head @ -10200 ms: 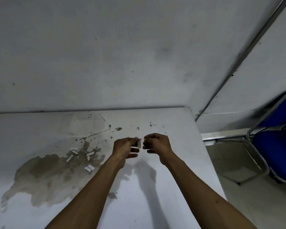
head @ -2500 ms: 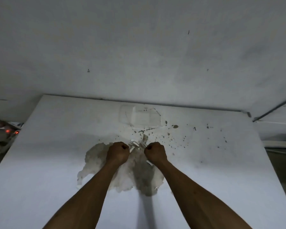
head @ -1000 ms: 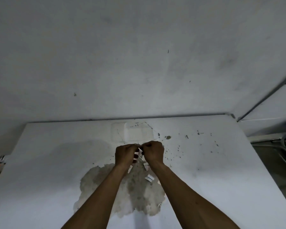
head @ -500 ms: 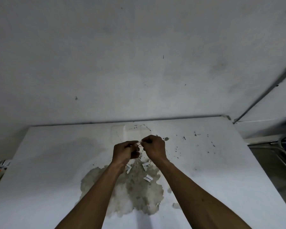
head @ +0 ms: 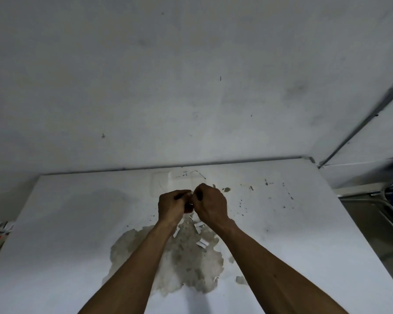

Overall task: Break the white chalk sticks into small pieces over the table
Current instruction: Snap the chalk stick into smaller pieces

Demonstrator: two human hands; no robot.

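While both hands meet fingertip to fingertip above the table (head: 77, 223), the left hand (head: 171, 206) and right hand (head: 211, 206) curl their fingers and pinch a chalk stick (head: 191, 203) between them; only a white sliver of it shows in the gap. Broken chalk pieces (head: 202, 243) lie on the brownish stain (head: 191, 268) just beneath the right wrist and between the forearms

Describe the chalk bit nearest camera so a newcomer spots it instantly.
Start at the white table and find the big brownish stain in its middle. On the stain, just left of the right forearm, lies the chalk bit; it sits nearer the camera than the other bits and looks like two short stubs side by side.
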